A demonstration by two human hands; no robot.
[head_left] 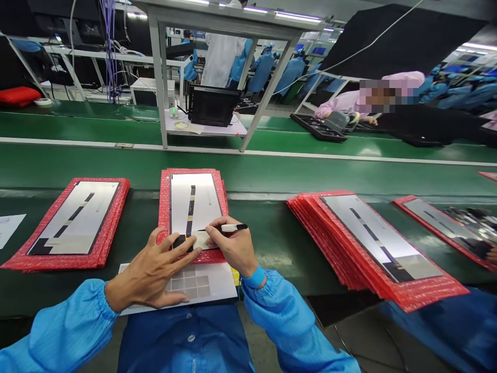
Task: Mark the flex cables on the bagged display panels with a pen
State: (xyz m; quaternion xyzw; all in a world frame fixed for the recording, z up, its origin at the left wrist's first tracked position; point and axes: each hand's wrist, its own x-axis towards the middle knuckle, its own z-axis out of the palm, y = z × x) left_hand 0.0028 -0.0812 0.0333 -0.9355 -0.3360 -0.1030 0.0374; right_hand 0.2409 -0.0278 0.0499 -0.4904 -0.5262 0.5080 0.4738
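A flat silvery display panel [206, 202] with a dark ribbon strip [191, 207] down its middle lies on red bubble wrap [164, 202] in front of me. My right hand [235, 246] pinches a black-and-white pen [233, 227], its front end at the panel's lower part. The exact tip is hidden by my fingers. Spread out, my left hand [155, 269] has its fingertips on the panel's lower edge. Beneath my left hand lies a white sheet [221, 285] with a grid of grey squares [190, 284], partly covered.
More panels on red bubble wrap lie left [87, 207] and in a tall stack on the right [384, 228]. A metal frame [157, 77] with a dark monitor [214, 105] stands on the green bench [264, 171]. A person in pink [345, 103] sits across.
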